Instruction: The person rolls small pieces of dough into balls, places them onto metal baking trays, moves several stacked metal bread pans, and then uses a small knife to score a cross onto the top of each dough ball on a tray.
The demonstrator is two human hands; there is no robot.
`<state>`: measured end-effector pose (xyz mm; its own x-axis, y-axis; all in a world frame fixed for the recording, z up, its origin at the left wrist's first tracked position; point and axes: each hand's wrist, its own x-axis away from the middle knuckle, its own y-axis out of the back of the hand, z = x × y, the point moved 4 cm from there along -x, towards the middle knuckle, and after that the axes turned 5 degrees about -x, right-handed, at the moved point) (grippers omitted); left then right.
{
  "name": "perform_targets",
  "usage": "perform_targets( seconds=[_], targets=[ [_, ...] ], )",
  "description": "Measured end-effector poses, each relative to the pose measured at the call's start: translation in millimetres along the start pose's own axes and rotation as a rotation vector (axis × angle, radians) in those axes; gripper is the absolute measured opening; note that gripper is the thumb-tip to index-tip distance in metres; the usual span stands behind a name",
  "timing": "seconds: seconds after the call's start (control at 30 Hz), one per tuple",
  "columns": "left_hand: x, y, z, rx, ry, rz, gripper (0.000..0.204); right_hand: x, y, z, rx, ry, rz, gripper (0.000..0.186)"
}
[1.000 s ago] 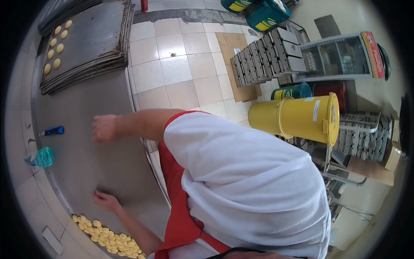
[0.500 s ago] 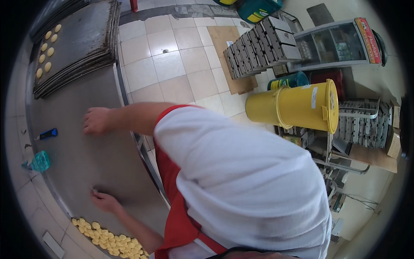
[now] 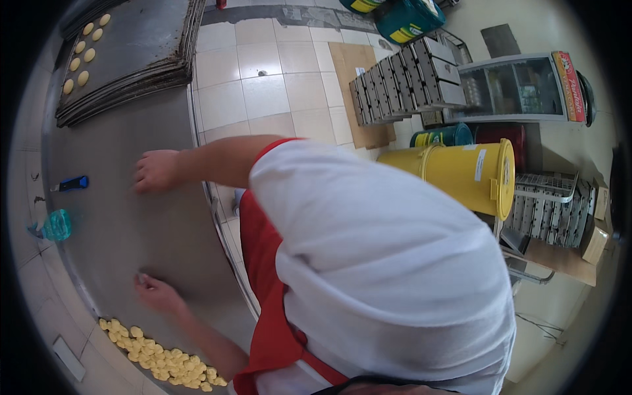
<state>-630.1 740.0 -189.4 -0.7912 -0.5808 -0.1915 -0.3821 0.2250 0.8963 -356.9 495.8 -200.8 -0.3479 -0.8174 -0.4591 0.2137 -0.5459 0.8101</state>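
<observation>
My right hand (image 3: 157,171) rests low over the grey metal table (image 3: 118,230), fingers curled downward; whatever may lie beneath them is hidden. Closer to a heap of yellow dough pieces (image 3: 164,361), my left hand (image 3: 159,293) has its fingers drawn together. A small greyish spot shows at its fingertips, too small to name. The dough heap lies along the table's lower edge, beside my left forearm. Several oval dough pieces (image 3: 89,54) sit in two rows on the top dark baking tray (image 3: 141,39) of a stack, beyond my right hand.
A blue-and-black handled tool (image 3: 73,184) and a teal spray bottle (image 3: 58,225) lie along the table's far edge. Behind the table, a yellow bin (image 3: 469,172), stacked metal pans (image 3: 408,82), teal buckets (image 3: 409,21) and a glass-door fridge (image 3: 513,89) occupy the tiled floor.
The whole view has shifted and tilted slightly. Both hands stay in nearly the same places over the table, fingers still curled. Dough, trays and tools look undisturbed.
</observation>
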Motion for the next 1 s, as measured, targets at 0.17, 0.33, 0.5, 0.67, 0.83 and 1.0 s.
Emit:
perform_targets(
  seconds=[0.17,0.33,0.5,0.67,0.83,1.0],
  targets=[
    [1.8,-19.0,-67.6,-0.047,-0.219,-0.177,0.034,11.0,-2.1,80.9,-0.113,0.007,0.196,0.026],
    [-58.8,-9.7,-10.1,0.002,-0.205,-0.073,0.034,-56.7,1.4,27.4,-0.104,-0.020,0.196,0.024],
    [-3.4,-4.0,-22.7,0.026,-0.024,-0.036,0.036,6.5,-10.2,-1.2,-0.114,-0.069,0.130,0.020],
    [-45.6,-10.5,-68.0,0.062,-0.213,-0.039,0.033,-31.9,-7.5,80.9,-0.145,0.085,0.068,0.019],
    [-56.6,-29.2,-0.2,-0.005,-0.143,-0.060,0.024,-48.1,5.0,9.2,-0.089,0.069,0.123,0.020],
    [-9.6,-19.3,-57.2,0.014,-0.105,-0.121,0.021,-9.4,-3.0,66.2,-0.143,0.062,0.073,0.017]
  ],
)
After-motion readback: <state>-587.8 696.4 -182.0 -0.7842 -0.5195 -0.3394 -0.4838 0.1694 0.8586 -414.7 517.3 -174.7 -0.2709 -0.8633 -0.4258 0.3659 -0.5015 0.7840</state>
